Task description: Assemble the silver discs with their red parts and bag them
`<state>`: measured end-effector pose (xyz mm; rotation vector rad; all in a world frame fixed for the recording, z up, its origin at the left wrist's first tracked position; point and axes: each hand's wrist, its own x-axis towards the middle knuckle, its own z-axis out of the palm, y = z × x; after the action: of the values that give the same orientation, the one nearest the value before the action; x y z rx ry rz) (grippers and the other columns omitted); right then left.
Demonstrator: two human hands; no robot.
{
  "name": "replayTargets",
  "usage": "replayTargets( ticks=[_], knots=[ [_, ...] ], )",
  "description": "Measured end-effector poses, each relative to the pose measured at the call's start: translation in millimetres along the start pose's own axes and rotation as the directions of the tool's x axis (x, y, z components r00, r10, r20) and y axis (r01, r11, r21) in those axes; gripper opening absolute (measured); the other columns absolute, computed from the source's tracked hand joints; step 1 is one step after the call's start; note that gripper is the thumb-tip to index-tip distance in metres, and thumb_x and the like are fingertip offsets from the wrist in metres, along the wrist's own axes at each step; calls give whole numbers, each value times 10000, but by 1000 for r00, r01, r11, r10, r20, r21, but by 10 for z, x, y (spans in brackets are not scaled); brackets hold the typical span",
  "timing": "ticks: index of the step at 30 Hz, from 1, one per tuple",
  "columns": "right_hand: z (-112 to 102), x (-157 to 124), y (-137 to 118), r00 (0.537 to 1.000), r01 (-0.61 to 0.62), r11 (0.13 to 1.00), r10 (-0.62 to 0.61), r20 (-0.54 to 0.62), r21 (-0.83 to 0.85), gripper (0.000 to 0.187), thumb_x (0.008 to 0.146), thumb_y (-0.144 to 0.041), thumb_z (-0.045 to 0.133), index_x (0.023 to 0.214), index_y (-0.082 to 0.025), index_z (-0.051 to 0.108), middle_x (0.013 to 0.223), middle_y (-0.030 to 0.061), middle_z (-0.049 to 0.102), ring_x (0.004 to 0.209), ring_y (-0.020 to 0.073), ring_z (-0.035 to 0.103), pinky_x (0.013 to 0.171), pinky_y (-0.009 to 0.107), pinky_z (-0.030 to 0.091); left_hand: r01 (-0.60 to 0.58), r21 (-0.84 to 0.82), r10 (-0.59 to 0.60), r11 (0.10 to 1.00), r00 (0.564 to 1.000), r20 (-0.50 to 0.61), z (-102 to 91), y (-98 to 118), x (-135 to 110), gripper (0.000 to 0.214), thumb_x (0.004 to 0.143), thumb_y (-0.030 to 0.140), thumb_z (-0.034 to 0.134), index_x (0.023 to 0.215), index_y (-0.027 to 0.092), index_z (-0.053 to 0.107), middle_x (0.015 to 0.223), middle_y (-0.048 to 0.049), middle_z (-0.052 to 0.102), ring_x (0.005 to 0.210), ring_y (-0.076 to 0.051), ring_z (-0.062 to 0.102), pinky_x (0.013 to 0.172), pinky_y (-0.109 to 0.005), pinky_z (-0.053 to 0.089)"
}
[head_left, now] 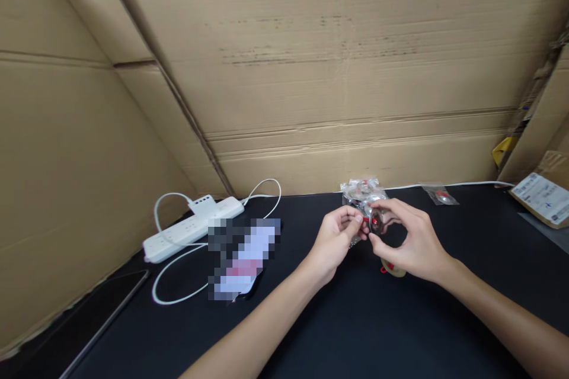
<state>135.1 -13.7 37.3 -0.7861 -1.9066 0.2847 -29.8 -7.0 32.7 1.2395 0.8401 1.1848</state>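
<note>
My right hand (411, 240) grips the rim of a small, shiny, dome-like metal disc (377, 221) between thumb and fingers. A red cord (365, 219) runs from the disc's middle towards my left hand (340, 238), whose thumb and fingertips pinch it. Under my right hand lies a gold-coloured disc (395, 269) with a red loop, partly hidden by the hand. Just behind both hands sits a pile of clear plastic bags (363, 189) with shiny round pieces and bits of red inside.
Further right lies another clear bag (439, 194) with a red-corded piece. A white power strip (191, 231) with cables and a blurred phone (249, 260) are on the left. A dark flat device (98, 314) lies at far left. Cardboard walls (311, 71) enclose the black table (347, 331); a labelled parcel (544, 198) stands right.
</note>
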Motion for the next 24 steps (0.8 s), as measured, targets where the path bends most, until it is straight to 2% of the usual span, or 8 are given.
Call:
replayTargets(
  ticks=[6, 9, 11, 14, 16, 18, 21, 24],
  knots=[
    [-21, 11, 3, 998, -69, 996, 69, 14, 58, 412, 713, -126, 651, 1117, -193, 603, 879, 20, 629, 684, 139, 593, 665, 317, 550, 2, 55, -4, 998, 1000, 26, -10, 12, 6, 268, 825, 388, 681, 795, 141, 584, 723, -28, 605, 634, -110, 544, 647, -250, 454],
    [-10, 21, 33, 972, -227, 951, 208, 108, 208, 386, 728, -140, 664, 1099, -206, 577, 900, 19, 620, 700, 137, 594, 665, 311, 535, 11, 85, -13, 996, 999, 29, -24, 1, 13, 259, 820, 378, 680, 809, 136, 587, 733, -36, 607, 623, -114, 538, 603, -251, 448],
    [3, 32, 45, 917, -398, 829, 350, 191, 393, 372, 728, -165, 692, 1065, -216, 543, 918, 11, 611, 666, 119, 599, 593, 272, 512, 18, 84, -21, 996, 999, 28, -21, -4, 12, 249, 816, 365, 681, 808, 135, 587, 732, -34, 599, 633, -121, 543, 584, -250, 449],
    [9, 55, 33, 787, -604, 527, 512, 344, 598, 398, 706, -228, 754, 1021, -222, 510, 927, -2, 595, 539, 67, 540, 446, 204, 404, 32, 70, -34, 997, 999, 32, 5, 3, -4, 213, 810, 329, 677, 806, 141, 578, 725, -27, 585, 647, -132, 559, 565, -250, 451],
    [-1, 73, 17, 719, -663, 364, 554, 420, 654, 413, 696, -248, 777, 1019, -213, 522, 876, -12, 591, 506, 56, 501, 428, 197, 368, 43, 69, -45, 997, 999, 25, 25, 16, -16, 200, 813, 321, 666, 809, 146, 570, 712, -21, 573, 643, -135, 563, 549, -247, 448],
    [-21, 91, 14, 686, -667, 244, 569, 453, 704, 382, 711, -250, 768, 1019, -195, 549, 821, -12, 592, 540, 75, 526, 455, 206, 384, 56, 79, -57, 995, 998, 11, 35, 23, -20, 207, 821, 333, 656, 808, 149, 562, 690, -11, 556, 622, -131, 553, 537, -243, 444],
    [-55, 111, 64, 667, -639, 152, 598, 445, 754, 278, 769, -250, 709, 1010, -172, 593, 807, 13, 625, 590, 102, 562, 489, 222, 406, 78, 97, -76, 992, 997, -16, 24, 5, -3, 222, 840, 363, 626, 808, 156, 553, 677, -4, 540, 599, -133, 549, 517, -245, 439],
    [-84, 110, 171, 646, -623, 148, 652, 397, 768, 216, 783, -199, 671, 991, -158, 632, 784, 29, 658, 591, 119, 584, 510, 243, 435, 85, 208, -79, 974, 996, -41, 12, -36, 6, 226, 875, 390, 560, 822, 170, 558, 662, -2, 535, 569, -148, 550, 462, -240, 393]
  ],
)
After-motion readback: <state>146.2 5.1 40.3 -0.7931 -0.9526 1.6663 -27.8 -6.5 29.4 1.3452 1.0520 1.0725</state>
